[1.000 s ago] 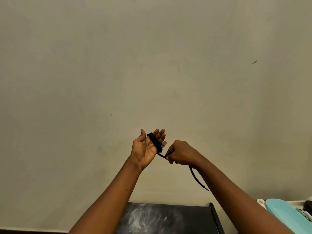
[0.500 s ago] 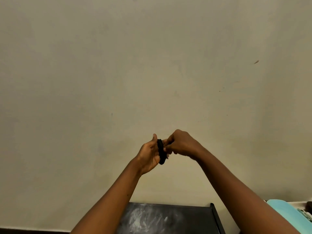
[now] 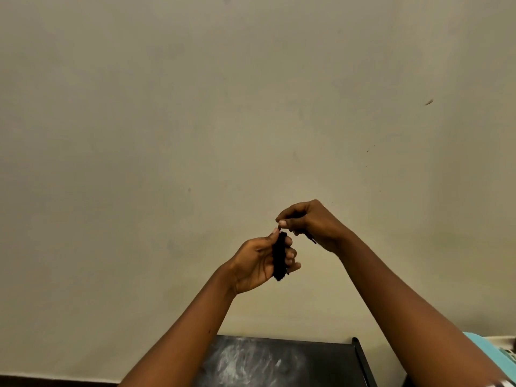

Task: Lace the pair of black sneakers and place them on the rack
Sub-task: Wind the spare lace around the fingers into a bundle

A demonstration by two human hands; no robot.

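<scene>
Black lace (image 3: 279, 255) now sits bundled in my left hand (image 3: 261, 261)'s curled grip; my right hand (image 3: 310, 223) has lifted, pinching its loose end, so threading hasn't begun.

The black rack top (image 3: 293, 361) runs off the bottom edge, both forearms crossing it. A turquoise object (image 3: 494, 349) is clipped at the right edge (unidentifiable). The lace end disappears inside the right hand (image 3: 312, 223).
</scene>
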